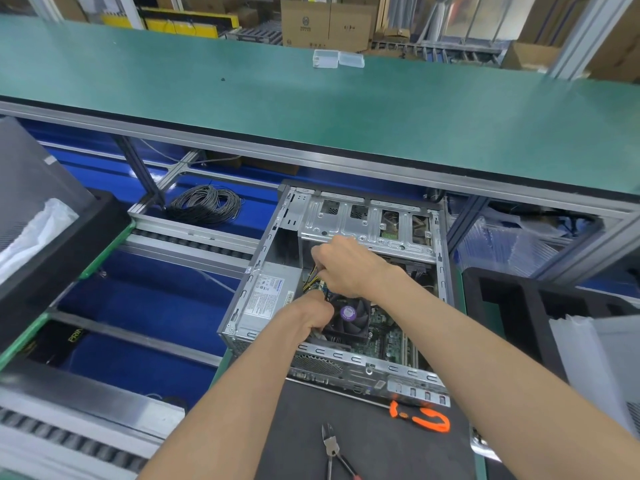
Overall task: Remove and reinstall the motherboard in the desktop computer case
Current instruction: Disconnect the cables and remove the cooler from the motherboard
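With the motherboard (384,332) seated in the case (441,271) under both wrists, the right hand (341,268) pinching the yellow wires (309,284) just beneath it could yank a connector crooked, while the left hand (313,315) curls beside the fan (349,315), on what I cannot tell.

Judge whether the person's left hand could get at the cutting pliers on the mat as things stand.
Probably yes. The pliers lie uncovered on the mat between the forearms, but the left hand is busy inside the case and must withdraw first.
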Demonstrator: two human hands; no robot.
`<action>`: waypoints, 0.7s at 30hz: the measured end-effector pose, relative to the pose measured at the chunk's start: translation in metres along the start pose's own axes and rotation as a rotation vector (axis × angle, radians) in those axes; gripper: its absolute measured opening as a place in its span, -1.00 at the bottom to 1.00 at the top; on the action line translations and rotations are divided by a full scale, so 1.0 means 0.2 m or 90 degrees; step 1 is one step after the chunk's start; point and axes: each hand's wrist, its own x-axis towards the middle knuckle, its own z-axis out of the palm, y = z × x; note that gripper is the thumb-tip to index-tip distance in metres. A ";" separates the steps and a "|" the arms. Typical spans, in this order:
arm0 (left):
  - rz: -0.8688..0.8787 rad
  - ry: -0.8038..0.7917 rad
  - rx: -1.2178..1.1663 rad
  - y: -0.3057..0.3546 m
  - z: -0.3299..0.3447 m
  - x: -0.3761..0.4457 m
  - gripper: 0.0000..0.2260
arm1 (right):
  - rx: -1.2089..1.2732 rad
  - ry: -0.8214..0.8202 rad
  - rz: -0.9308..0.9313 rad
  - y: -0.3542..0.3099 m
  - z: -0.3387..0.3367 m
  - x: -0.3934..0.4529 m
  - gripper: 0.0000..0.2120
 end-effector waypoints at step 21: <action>0.153 0.011 -0.034 0.10 -0.19 -0.19 -0.80 | 0.210 0.087 0.062 -0.01 0.05 -0.22 -0.92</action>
